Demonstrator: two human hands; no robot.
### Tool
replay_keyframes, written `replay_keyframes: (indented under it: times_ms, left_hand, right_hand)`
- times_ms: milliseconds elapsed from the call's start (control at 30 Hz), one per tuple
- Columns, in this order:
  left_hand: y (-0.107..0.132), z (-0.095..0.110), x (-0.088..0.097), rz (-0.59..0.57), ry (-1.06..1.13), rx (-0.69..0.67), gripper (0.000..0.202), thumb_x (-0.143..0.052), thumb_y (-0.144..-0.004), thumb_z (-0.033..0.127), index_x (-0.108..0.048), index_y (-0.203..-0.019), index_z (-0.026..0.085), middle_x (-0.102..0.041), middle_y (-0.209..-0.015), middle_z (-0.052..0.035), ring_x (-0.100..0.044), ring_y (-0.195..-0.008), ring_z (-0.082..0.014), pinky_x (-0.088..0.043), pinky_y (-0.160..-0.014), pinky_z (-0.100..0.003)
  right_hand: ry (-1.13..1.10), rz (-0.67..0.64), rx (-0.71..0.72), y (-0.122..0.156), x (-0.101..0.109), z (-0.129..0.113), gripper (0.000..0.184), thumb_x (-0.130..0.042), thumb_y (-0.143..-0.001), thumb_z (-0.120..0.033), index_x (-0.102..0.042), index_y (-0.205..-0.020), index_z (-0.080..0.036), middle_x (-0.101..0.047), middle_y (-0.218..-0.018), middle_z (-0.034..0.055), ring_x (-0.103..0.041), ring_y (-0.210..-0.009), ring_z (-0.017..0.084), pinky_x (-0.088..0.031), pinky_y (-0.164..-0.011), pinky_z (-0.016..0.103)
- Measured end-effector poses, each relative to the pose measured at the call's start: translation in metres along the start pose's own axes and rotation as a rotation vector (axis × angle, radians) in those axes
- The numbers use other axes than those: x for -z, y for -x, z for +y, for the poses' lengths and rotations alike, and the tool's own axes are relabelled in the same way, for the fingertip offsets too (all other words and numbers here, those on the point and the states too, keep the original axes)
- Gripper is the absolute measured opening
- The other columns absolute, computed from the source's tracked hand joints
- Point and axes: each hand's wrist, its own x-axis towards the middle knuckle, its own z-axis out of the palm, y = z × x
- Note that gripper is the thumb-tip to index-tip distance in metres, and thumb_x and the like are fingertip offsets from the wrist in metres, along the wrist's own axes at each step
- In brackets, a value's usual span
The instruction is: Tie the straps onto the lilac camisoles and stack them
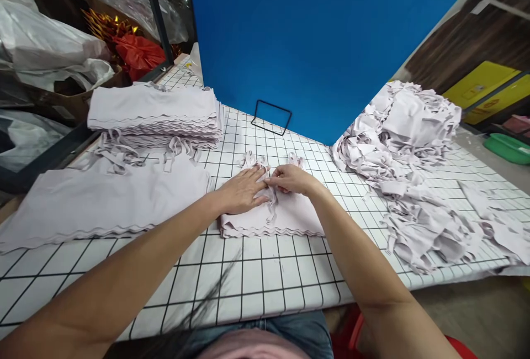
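A pale lilac strappy top with a wavy hem lies flat in front of me on the grid-patterned tabletop. My left hand rests palm down on its left half, fingers stretched out. From the right, my right hand is closed, with thumb and forefinger pinched at a narrow strap by the left fingertips. That strap runs down the middle of the top. Small strap loops stick out beyond both hands. Part of the top is hidden under my hands.
Flat stacks of similar tops and more laid-out tops are on the left. A large crumpled heap spreads along the right side. A blue panel stands behind, near a thin black frame. A green basin is far right.
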Motion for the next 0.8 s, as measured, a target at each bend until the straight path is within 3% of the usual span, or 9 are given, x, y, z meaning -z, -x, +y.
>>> replay_keyframes:
  times_ms: [167, 367, 467, 600, 700, 800]
  left_hand:
    - [-0.001, 0.001, 0.003, 0.034, 0.000, -0.048, 0.063, -0.024, -0.098, 0.062, -0.050, -0.138, 0.021, -0.028, -0.159, -0.0110, -0.019, -0.148, -0.0300, -0.018, -0.118, -0.048]
    - [-0.002, 0.000, 0.005, 0.081, -0.005, -0.094, 0.051, -0.032, -0.097, 0.057, -0.062, -0.116, 0.022, -0.051, -0.136, -0.0116, -0.046, -0.123, -0.0302, -0.033, -0.106, -0.048]
    - [-0.001, -0.002, 0.004, 0.087, 0.002, -0.084, 0.050, -0.033, -0.097, 0.058, -0.060, -0.122, 0.024, -0.040, -0.149, -0.0109, -0.041, -0.129, -0.0318, -0.032, -0.107, -0.048]
    - [0.000, -0.003, 0.005, 0.018, 0.039, -0.061, 0.053, -0.037, -0.096, 0.056, -0.047, -0.141, 0.030, -0.007, -0.165, -0.0035, -0.013, -0.148, -0.0345, -0.017, -0.117, -0.051]
    - [0.000, -0.002, 0.005, -0.003, 0.054, -0.034, 0.055, -0.038, -0.096, 0.056, -0.045, -0.144, 0.030, -0.002, -0.166, -0.0025, -0.007, -0.150, -0.0355, -0.013, -0.119, -0.051]
    - [0.000, -0.002, 0.004, 0.032, 0.048, -0.041, 0.051, -0.039, -0.096, 0.054, -0.055, -0.136, 0.027, -0.005, -0.166, -0.0020, -0.010, -0.149, -0.0354, -0.016, -0.119, -0.051]
  right_hand:
    - [-0.020, 0.160, 0.106, -0.005, -0.009, -0.002, 0.026, -0.065, -0.082, -0.044, -0.057, -0.083, -0.020, -0.060, -0.074, 0.0012, -0.049, -0.060, 0.011, -0.037, -0.054, 0.026]
    - [0.174, 0.180, 0.119, 0.007, -0.011, -0.026, 0.008, -0.055, -0.081, -0.022, -0.051, -0.074, -0.020, -0.061, -0.073, 0.0016, -0.049, -0.063, 0.013, -0.034, -0.055, 0.027]
    - [0.313, 0.148, 0.167, 0.042, -0.010, -0.035, 0.010, -0.054, -0.085, -0.027, -0.053, -0.078, -0.020, -0.062, -0.073, 0.0023, -0.049, -0.062, 0.014, -0.031, -0.053, 0.028]
    - [0.397, -0.004, 0.240, 0.085, -0.009, -0.039, 0.025, -0.054, -0.090, -0.043, -0.065, -0.088, -0.021, -0.068, -0.080, 0.0039, -0.057, -0.071, 0.017, -0.035, -0.060, 0.029]
    - [0.311, 0.002, 0.236, 0.084, -0.006, -0.036, 0.035, -0.049, -0.094, -0.049, -0.069, -0.087, -0.021, -0.069, -0.082, 0.0042, -0.058, -0.070, 0.015, -0.037, -0.061, 0.029]
    - [0.201, 0.100, 0.154, 0.056, -0.006, -0.031, 0.040, -0.049, -0.093, -0.052, -0.064, -0.077, -0.019, -0.067, -0.077, 0.0049, -0.053, -0.061, 0.013, -0.034, -0.055, 0.028]
